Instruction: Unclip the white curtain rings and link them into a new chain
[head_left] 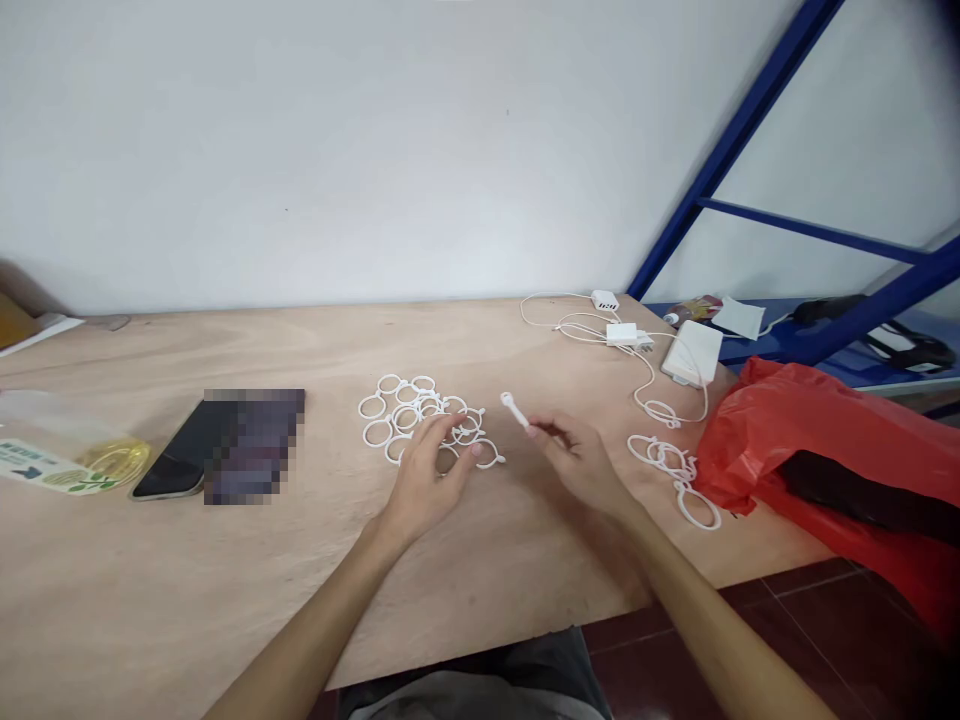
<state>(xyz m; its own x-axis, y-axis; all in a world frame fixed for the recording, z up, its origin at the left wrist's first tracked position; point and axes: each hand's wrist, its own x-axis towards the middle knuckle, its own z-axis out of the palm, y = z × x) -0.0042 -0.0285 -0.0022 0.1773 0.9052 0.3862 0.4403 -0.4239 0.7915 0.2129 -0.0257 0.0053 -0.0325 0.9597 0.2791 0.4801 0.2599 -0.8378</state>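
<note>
My right hand [581, 455] pinches a white plastic curtain ring [516, 409], seen nearly edge-on and held above the table. Its small eyelet end points away from me, up and to the left. To the left, my left hand [433, 470] hovers at the near side of a loose heap of white curtain rings [377, 432]. Its thumb and fingers are apart, with no ring visibly gripped between them. The hand hides part of the heap. Several more white rings [699, 508] lie in a small group to the right of my right hand.
The wooden table [247, 600] meets a white wall. A red plastic bag [795, 420] covers its right end, near a white box [694, 353] and a charger with cables [621, 335]. At left lie a phone [180, 450] and a clear packet [82, 465]. A blue metal frame [701, 190] stands at right.
</note>
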